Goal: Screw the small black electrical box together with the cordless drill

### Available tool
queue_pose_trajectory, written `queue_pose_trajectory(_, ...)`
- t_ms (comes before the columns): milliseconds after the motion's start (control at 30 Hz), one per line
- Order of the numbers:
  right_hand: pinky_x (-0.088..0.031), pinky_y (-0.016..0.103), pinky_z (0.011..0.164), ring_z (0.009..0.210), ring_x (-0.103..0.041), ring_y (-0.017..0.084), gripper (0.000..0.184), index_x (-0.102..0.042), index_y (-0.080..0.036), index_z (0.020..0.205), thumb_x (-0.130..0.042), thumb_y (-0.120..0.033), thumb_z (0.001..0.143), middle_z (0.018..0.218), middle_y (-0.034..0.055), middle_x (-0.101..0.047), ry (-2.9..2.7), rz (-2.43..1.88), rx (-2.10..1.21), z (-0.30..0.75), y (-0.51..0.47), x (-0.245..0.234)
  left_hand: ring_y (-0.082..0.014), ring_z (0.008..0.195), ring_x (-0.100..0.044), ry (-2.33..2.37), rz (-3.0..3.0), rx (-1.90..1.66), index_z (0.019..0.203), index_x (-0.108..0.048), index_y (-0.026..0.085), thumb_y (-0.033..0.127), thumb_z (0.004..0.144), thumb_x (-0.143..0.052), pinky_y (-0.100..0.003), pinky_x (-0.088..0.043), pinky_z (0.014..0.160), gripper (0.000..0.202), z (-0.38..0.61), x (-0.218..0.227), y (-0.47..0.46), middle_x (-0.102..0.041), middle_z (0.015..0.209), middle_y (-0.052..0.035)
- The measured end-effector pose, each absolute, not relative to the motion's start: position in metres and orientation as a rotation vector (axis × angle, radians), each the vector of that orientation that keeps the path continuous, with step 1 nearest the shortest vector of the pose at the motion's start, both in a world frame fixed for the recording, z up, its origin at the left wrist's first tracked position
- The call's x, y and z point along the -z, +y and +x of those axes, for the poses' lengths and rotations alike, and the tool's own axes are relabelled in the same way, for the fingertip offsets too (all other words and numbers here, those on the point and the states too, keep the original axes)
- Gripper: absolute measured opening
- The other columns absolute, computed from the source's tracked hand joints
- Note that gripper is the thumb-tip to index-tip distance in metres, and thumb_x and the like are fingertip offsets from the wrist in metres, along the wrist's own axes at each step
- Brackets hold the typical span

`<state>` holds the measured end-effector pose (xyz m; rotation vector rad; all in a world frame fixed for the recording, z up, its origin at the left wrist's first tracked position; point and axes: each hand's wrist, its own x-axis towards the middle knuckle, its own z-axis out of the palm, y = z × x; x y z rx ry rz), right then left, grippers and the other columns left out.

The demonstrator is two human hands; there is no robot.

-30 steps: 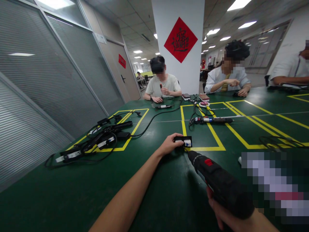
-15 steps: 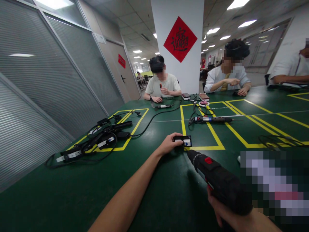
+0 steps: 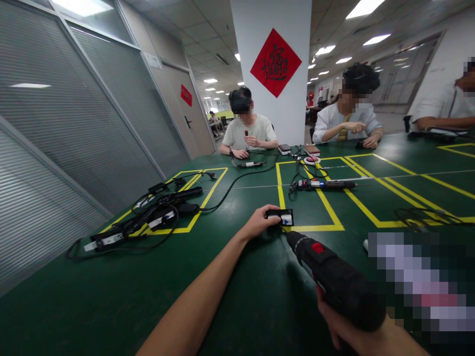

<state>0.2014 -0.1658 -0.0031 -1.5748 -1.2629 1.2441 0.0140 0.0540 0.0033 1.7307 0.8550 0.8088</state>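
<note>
- While the left hand (image 3: pixel 260 221) steadies the small black part (image 3: pixel 281 217) by its left end, the right hand (image 3: pixel 338 319) carries the black drill (image 3: pixel 334 277).
- Left fingers: pinching the part, thumb on the near face.
- Right fingers: wrapped round the drill handle, mostly hidden by the body — can't tell if the trigger is pressed.
- Part: mid table (image 3: pixel 92 301), over the near left corner of a yellow tape outline (image 3: pixel 319 229); white and blue patches show inside it.
- Drill: nose aimed far and left, bit at the part's near edge — contact too small to call.
- Left on table: heap of black devices and cables (image 3: pixel 148 215), well apart from the left hand.
- Far, right of the part: slim dark tool (image 3: pixel 330 184) with a cable.
- Far side: two seated people, one in a pale T-shirt (image 3: pixel 261 129) holding a screwdriver (image 3: pixel 246 134).
</note>
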Motion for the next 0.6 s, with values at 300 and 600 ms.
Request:
queue_pose_trajectory(300,-0.041,0.022,0.028,0.030,-0.050,0.009,0.020,-0.048,-0.020,0.078,-0.055,-0.035,0.068,0.059,-0.0020,-0.059,-1.281,-1.533,-1.282,0.197,-0.165,-0.013,-0.0151,0.083,-0.060,0.858,1.709,-0.804,0.112,-0.052,0.013,0.029,0.071,-0.064,-0.027,-0.046,0.075,0.046,0.015,-0.005,0.053,-0.062,0.101,-0.0088)
queue_pose_trajectory(600,-0.037,0.021,0.027,0.032,-0.055,0.014,0.010,-0.051,-0.021,0.081,-0.051,-0.030,0.076,0.045,-0.0041,-0.056,-1.332,-1.630,-1.280,0.202,-0.165,0.003,-0.0134,0.082,-0.059,0.846,1.696,-0.819,0.110,-0.052,0.014,0.028,0.070,-0.064,-0.025,-0.046,0.075,0.044,0.016,-0.004,0.053,-0.062,0.098,-0.0062)
